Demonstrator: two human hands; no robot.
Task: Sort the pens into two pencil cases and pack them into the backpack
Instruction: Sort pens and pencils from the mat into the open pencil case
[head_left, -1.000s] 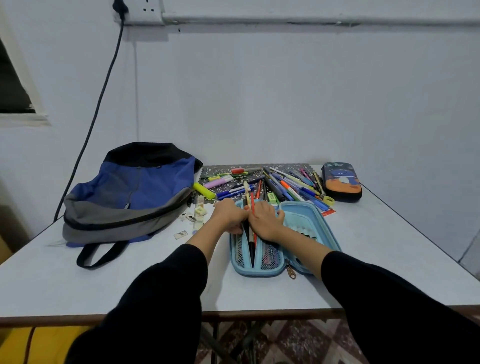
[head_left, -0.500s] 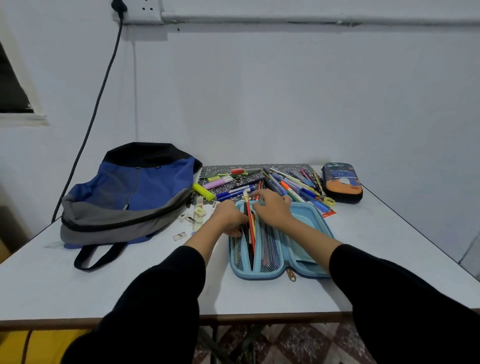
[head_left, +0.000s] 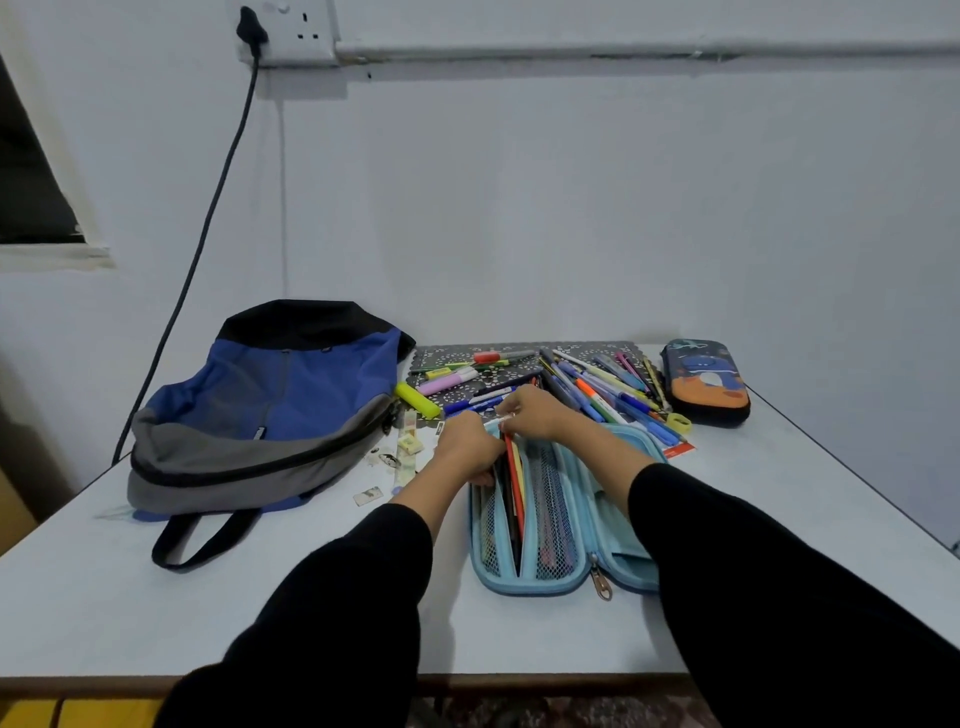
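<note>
Gripping edge of blue pencil case (head_left: 519, 584) with left hand (head_left: 467, 449), likely steadying it on counter (head_left: 260, 613). Pinching tops of pens (head_left: 515, 483) with right hand (head_left: 535, 415), seemingly feeding them into pocket. Leaving loose pens (head_left: 597, 395) just beyond right hand and backpack (head_left: 291, 395) left of left hand for later.

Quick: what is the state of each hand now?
Left hand: grips the edge of the blue pencil case.
Right hand: pinches the tops of the pens.
</note>
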